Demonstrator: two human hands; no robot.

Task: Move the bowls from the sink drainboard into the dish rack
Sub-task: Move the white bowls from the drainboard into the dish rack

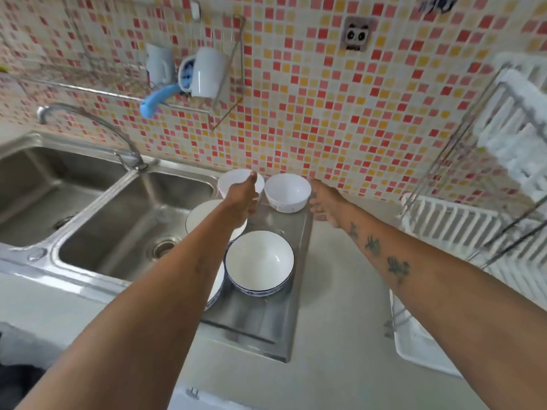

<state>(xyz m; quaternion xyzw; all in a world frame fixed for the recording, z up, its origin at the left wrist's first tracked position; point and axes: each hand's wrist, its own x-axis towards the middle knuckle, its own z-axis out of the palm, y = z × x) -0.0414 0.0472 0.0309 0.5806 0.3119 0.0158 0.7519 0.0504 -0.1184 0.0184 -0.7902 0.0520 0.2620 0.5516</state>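
Observation:
Several white bowls stand on the steel drainboard (266, 318) right of the sink. Two plain white bowls sit at the back by the wall: one (229, 180) partly under my left hand (242, 196), the other (287, 192) between my two hands. A blue-rimmed bowl (260, 263) stands in the middle, and two more are partly hidden by my left forearm. My right hand (325, 204) hovers just right of the back right bowl, fingers spread, holding nothing. My left hand's fingers reach over the back left bowl; no grip shows. The dish rack (461, 223) stands at the right.
A double steel sink (118, 232) with a curved tap (88, 119) fills the left. A wall rail holds white cups (207, 72) and a blue brush. A white drip tray (420, 350) lies under the rack. Pale counter lies between drainboard and rack.

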